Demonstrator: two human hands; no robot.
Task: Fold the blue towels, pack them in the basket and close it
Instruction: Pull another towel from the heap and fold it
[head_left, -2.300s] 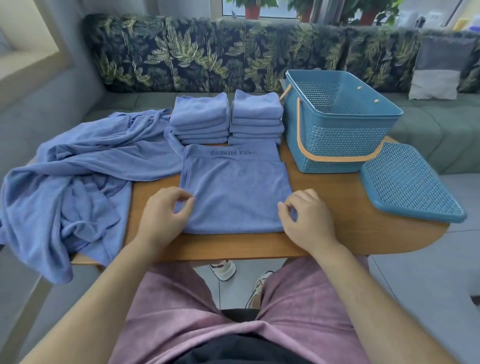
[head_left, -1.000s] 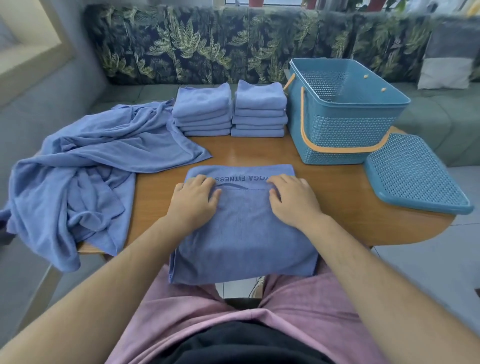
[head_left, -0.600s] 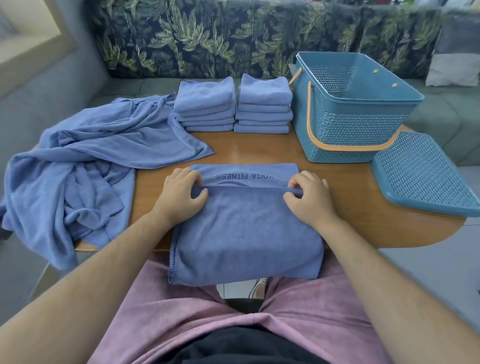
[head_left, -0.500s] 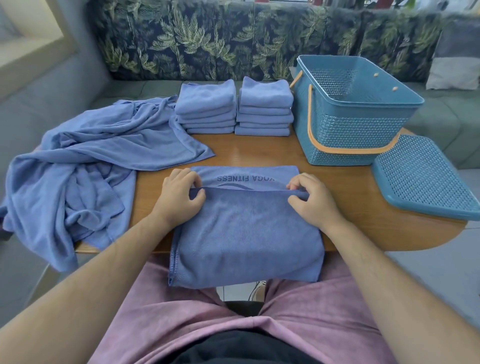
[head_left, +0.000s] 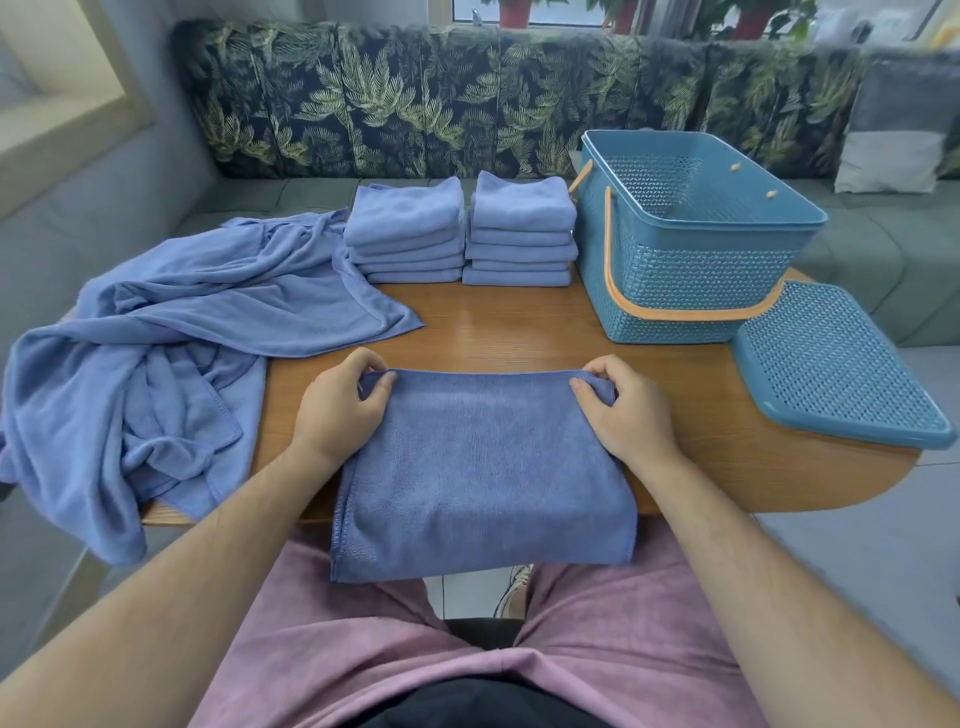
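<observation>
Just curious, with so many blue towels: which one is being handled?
The nearest towel, far corners pinched by left hand and right hand; left stack, right stack and crumpled pile lie untouched.

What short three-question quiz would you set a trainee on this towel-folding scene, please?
1. True or false: the lid sits on the basket.
2. The left hand and right hand pinch the half-folded towel at its: A far corners, B near corners, C middle?
3. How many stacks of folded towels stand left of the basket?
Key: 1 false, it lies on the table beside the basket; 2 A; 3 two.
</observation>
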